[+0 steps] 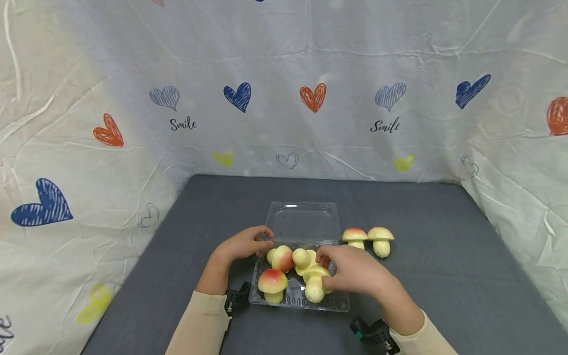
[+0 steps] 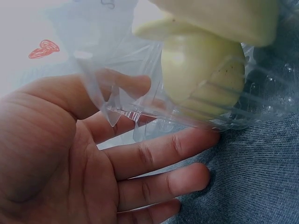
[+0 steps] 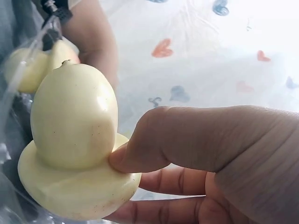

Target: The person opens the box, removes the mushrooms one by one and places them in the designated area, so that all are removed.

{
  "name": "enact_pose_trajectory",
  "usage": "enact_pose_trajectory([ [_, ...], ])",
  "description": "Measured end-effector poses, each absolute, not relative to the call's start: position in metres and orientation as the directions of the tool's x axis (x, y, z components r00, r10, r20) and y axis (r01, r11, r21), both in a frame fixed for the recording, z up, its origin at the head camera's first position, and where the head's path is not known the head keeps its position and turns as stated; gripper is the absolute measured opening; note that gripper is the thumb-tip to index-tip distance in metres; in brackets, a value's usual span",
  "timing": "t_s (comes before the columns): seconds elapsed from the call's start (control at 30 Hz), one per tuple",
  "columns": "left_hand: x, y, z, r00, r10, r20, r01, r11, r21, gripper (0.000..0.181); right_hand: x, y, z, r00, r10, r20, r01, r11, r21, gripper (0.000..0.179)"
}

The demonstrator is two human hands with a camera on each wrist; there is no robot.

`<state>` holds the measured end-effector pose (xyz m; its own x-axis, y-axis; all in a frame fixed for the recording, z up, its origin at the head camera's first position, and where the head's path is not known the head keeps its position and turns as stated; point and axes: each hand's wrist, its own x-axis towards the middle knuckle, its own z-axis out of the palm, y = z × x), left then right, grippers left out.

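A clear plastic box [image 1: 301, 301] stands on the dark table with its lid [image 1: 302, 222] folded back. Inside it sit several toy mushrooms, among them a red-topped one [image 1: 272, 282] at the front left and a pale one [image 1: 301, 258] lying in the middle. My right hand [image 1: 355, 268] pinches a pale yellow toy mushroom [image 3: 74, 116] between thumb and fingers, low over the box's right side, stem toward me. At the box's back left corner is my left hand [image 1: 244, 244]; its relaxed fingers [image 2: 163, 186] lie against the plastic wall, holding no mushroom.
Right of the lid, a red-topped toy mushroom [image 1: 354, 234] and a yellow one [image 1: 380, 240] stand side by side on the table [image 1: 435, 276]. A white cloth [image 1: 284, 128] printed with hearts hangs behind and beside the table.
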<state>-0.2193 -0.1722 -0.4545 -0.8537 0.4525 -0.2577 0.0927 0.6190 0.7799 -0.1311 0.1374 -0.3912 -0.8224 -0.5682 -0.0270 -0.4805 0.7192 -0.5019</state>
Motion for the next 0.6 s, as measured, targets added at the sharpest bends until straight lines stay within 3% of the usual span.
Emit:
enact_pose_trajectory([
  [0.6,-0.219,-0.172,-0.454,-0.854,0.447,-0.267,0.078,0.617,0.783,0.03,-0.135,0.164,-0.381,-0.858,-0.506,0.093,-0.48,0.723,-0.497,0.03],
])
